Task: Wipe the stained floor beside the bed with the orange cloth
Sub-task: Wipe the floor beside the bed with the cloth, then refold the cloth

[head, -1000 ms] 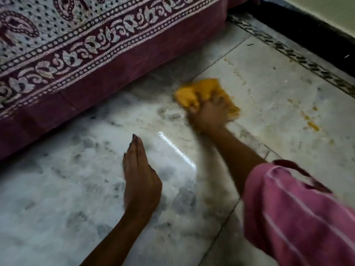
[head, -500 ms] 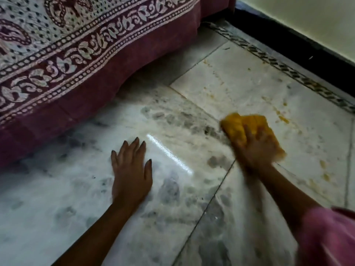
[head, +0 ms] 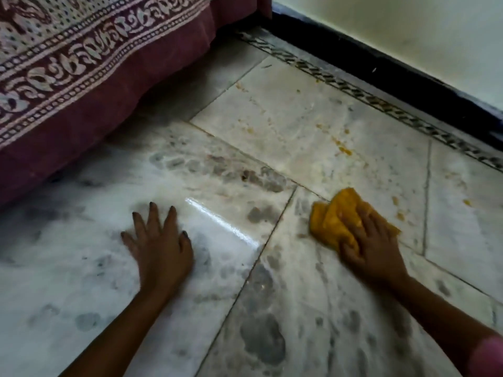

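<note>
Upper left: maroon block-printed bedspread (head: pixel 95 85) with white paisley border, hanging over the bed edge down to the floor. Lower left: white, grey-veined marble floor (head: pixel 68 281), tiled, with a bright streak of glare near centre. Left of centre: left hand (head: pixel 160 248) laid palm-down on the marble, fingers straight and spread, holding nothing. Right of centre: crumpled orange cloth (head: pixel 334 224) bunched on the floor, just across a tile joint from the left hand and well apart from the bed. Over the cloth's near right part: right hand (head: pixel 375 251), fingers curled onto the fabric, gripping it and pressing it to the tile. Beyond and right of the cloth: scattered yellow-orange stains (head: pixel 344 151) on the pale tile. Far right: dark patterned inlay strip (head: pixel 353 91), black skirting (head: pixel 381 69), pale wall; pink sleeve (head: pixel 487 357) at the lower corner.
</note>
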